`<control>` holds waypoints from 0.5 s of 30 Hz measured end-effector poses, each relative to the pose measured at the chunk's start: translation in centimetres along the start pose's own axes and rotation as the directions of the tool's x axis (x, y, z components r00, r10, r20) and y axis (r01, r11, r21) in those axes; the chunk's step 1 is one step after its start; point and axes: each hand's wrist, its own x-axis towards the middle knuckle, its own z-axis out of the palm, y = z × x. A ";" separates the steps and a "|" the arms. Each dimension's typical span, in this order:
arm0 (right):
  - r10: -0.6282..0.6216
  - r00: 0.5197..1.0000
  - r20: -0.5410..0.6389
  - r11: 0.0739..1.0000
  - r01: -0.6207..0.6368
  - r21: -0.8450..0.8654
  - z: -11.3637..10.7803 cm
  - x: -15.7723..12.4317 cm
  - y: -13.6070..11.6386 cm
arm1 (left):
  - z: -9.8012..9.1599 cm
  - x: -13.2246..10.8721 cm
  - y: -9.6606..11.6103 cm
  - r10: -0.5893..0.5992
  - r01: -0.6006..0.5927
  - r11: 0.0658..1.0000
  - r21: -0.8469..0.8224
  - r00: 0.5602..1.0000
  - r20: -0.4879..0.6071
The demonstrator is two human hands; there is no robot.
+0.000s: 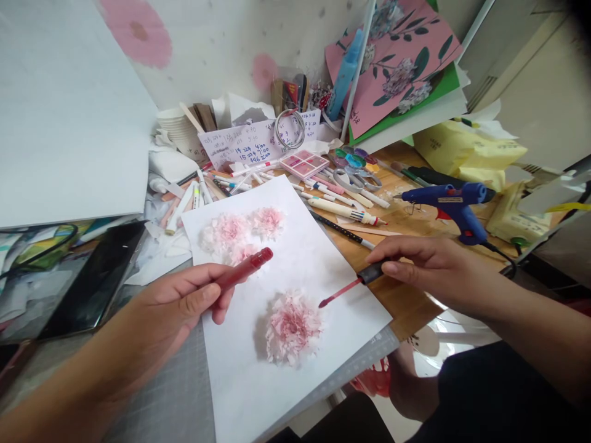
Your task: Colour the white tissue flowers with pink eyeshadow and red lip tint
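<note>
My left hand [184, 301] grips a red tube [242, 271], its open end pointing up and right over the white paper [249, 381]. Between the fingers of my right hand [415, 271] is the black cap of an applicator wand [344, 292]. The wand's red tip hangs just above and right of a large pink and white ruffled flower [294, 328] on the paper. Several smaller pink flowers [268, 221] lie near the paper's far edge, one of them partly hidden by the tube.
A blue glue gun [455, 200] stands at the right with its cable. Behind the paper are scattered pens [344, 213], a pink palette [305, 164] and a handwritten card [258, 141]. A black phone-like slab [92, 283] lies at the left.
</note>
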 end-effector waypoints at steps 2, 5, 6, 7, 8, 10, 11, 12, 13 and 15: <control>-0.026 0.998 0.048 0.999 0.024 0.038 0.5 0.0 -0.2 | 0.0 -0.1 0.0 0.003 -0.003 1.000 0.008 1.000 -0.008; -0.039 0.998 0.047 0.999 0.038 0.017 0.9 0.0 -0.1 | 0.0 -0.1 0.0 0.007 -0.007 1.000 0.015 1.000 0.008; -0.029 0.999 0.024 1.000 0.029 -0.006 0.9 0.1 0.1 | -0.1 -0.2 -0.1 0.009 -0.009 1.000 0.016 1.000 0.015; -0.010 1.000 -0.005 1.000 0.010 -0.029 0.7 0.1 0.2 | -0.1 -0.2 -0.1 0.015 -0.015 1.000 0.019 1.000 0.022; 0.009 0.999 -0.037 0.999 -0.011 -0.050 0.5 0.1 0.3 | -0.2 -0.2 -0.2 0.019 -0.020 0.999 0.025 0.999 0.026; 0.030 0.997 -0.077 0.997 -0.035 -0.062 0.3 0.1 0.3 | -0.3 -0.3 -0.3 0.023 -0.025 0.999 0.044 0.999 0.027; 0.033 0.997 -0.069 0.998 -0.036 -0.048 0.4 0.0 0.2 | -0.4 -0.3 -0.4 0.024 -0.025 0.998 0.049 0.999 0.031; 0.027 0.999 -0.046 0.999 -0.028 -0.029 0.5 0.0 0.0 | -0.4 -0.3 -0.4 0.024 -0.025 0.998 0.050 0.999 0.031; 0.012 1.000 -0.022 1.000 -0.012 -0.010 0.7 -0.1 -0.2 | -0.4 -0.2 -0.4 0.021 -0.023 0.999 0.049 0.999 0.032; -0.013 1.000 0.008 1.000 0.012 0.007 1.2 -0.2 -0.6 | -0.3 -0.2 -0.4 0.024 -0.025 0.999 0.044 0.999 0.029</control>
